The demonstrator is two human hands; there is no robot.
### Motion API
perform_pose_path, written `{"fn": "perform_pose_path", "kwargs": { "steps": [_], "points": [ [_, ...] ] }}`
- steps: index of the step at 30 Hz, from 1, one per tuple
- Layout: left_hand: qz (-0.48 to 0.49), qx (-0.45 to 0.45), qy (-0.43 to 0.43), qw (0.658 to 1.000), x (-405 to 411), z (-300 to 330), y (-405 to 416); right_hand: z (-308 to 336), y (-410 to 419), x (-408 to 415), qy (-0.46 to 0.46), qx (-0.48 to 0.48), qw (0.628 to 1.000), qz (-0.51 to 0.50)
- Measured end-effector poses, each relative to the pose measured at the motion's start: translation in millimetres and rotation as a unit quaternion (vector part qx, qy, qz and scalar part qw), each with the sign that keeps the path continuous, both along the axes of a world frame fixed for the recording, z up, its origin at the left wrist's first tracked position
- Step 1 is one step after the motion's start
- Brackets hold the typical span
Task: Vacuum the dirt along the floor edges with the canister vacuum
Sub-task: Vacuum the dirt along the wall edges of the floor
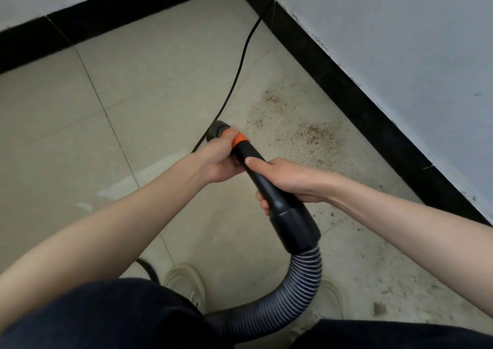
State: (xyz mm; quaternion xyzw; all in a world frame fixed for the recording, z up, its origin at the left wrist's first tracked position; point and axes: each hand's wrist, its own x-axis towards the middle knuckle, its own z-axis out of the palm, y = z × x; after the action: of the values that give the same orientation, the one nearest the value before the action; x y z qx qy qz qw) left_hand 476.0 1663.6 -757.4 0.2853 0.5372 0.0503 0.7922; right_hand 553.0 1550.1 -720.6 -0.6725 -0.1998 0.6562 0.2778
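The vacuum's black handle tube (274, 201) with an orange collar (239, 138) points down toward the tiled floor. My left hand (220, 159) grips the tube at the orange collar, near the black nozzle end (217, 129). My right hand (289, 179) grips the handle further back, thumb laid along its top. A grey ribbed hose (301, 292) curves from the handle down between my legs. Brown dirt (306, 132) lies scattered on the floor just right of the nozzle, near the black skirting (373, 113). The canister itself is out of view.
A black power cord (240, 65) runs from the top of the view down the floor to behind my left hand. Two walls with black skirting meet in a corner at the top. More specks of dirt (378, 308) lie at lower right. My light shoes (186, 282) stand below.
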Motion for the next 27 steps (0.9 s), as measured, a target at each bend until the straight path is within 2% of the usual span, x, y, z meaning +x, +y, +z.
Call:
{"fn": "perform_pose_path", "kwargs": {
  "steps": [7,16,22,27],
  "points": [
    [-0.001,-0.049,-0.026,0.998,8.0,-7.9,-41.3,6.3,-42.0,21.2,0.005,-0.053,0.998,0.044],
    [-0.027,-0.034,-0.046,0.998,37.8,-5.4,-36.6,-4.5,-44.5,22.7,-0.106,-0.004,0.993,-0.054],
    [-0.022,-0.04,-0.044,0.998,31.6,-21.6,-50.1,-18.1,-58.4,20.1,-0.124,-0.01,0.992,-0.024],
    [0.029,-0.038,-0.05,0.998,41.3,-19.7,-16.9,-34.0,-20.7,20.0,-0.187,0.03,0.982,-0.011]
  ]
}}
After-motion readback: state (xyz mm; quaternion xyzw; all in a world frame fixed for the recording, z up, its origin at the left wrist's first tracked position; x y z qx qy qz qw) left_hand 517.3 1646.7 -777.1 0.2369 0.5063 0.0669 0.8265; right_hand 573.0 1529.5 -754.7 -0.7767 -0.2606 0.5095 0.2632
